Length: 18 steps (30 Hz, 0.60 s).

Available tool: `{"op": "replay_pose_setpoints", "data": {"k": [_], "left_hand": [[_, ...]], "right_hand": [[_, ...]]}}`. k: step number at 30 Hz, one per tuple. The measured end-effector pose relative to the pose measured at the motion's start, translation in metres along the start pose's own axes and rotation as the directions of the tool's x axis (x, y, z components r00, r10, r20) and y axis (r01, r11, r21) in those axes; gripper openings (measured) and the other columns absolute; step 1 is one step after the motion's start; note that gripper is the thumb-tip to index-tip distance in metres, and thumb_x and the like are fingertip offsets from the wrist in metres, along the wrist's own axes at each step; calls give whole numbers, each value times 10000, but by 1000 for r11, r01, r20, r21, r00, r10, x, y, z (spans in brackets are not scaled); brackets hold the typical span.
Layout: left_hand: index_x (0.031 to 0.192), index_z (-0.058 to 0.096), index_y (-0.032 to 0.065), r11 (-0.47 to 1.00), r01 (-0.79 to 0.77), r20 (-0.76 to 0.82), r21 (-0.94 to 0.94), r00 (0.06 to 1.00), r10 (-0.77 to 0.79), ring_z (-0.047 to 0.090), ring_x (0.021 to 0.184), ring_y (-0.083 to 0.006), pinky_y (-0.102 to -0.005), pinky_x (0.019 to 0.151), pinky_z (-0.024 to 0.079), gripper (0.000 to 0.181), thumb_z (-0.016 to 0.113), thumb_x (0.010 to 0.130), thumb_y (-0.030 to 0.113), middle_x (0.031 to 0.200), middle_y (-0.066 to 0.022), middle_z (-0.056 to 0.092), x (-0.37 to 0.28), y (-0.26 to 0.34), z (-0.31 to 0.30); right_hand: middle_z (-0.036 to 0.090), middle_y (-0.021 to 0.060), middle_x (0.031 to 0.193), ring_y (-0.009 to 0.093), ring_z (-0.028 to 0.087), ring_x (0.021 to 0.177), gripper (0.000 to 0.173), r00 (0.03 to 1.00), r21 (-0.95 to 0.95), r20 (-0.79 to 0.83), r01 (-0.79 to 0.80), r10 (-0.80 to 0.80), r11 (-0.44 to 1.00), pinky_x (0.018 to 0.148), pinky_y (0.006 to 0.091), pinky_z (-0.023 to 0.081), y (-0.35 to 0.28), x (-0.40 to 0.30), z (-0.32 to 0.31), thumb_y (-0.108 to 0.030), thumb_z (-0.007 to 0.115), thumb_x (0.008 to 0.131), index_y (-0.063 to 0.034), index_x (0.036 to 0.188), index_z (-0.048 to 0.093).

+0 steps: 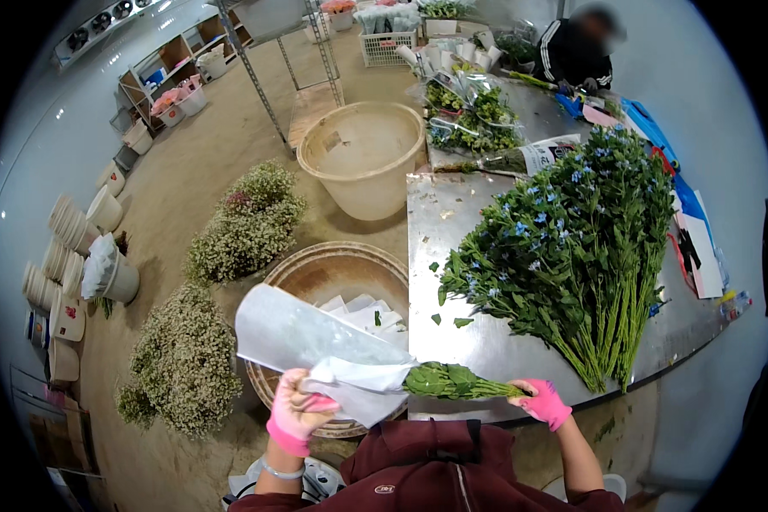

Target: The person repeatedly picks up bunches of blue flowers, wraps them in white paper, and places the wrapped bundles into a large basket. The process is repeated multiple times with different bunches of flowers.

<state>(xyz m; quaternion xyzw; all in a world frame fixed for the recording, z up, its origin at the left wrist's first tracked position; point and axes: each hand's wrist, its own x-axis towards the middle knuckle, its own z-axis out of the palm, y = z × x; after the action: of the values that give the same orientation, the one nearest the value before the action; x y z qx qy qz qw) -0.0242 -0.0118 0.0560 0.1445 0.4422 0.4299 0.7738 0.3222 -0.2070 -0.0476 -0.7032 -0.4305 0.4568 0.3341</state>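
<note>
A bunch of leafy green stems lies sideways before me, its upper part inside a white paper sleeve. My right hand, in a pink glove, grips the stem ends at the table's front edge. My left hand, gloved in pink and white, is closed on the loose lower flap of the sleeve. Any blossoms within the wrap are hidden. On the metal table to the right lies a large heap of blue-flowered stems, cut ends pointing towards me.
Below the sleeve stands a big round tub holding white paper pieces; another tub is behind it. Bushy small-flowered bunches stand on the left. A person works at the far table. Stacked buckets line the left wall.
</note>
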Motion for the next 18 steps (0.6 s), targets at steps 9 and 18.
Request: {"op": "replay_pose_setpoints", "data": {"k": [9,18], "left_hand": [[702,384,110,583,-781,284,-226,519,806,259,471,-27,-163,418,238,126,464,785,160,570,78,317,57,198,-208],[538,364,178,966,-259,-240,-4,938,250,257,341,-90,-212,341,251,266,521,722,287,441,71,281,134,90,-187]], "right_hand": [[581,86,745,171,542,690,222,920,-43,-307,-267,241,963,642,270,425,88,-63,-52,-111,603,666,1,855,572],[577,127,799,205,554,725,299,951,-187,-307,-30,-30,982,652,282,426,22,-11,8,-175,590,709,-5,950,541]]}}
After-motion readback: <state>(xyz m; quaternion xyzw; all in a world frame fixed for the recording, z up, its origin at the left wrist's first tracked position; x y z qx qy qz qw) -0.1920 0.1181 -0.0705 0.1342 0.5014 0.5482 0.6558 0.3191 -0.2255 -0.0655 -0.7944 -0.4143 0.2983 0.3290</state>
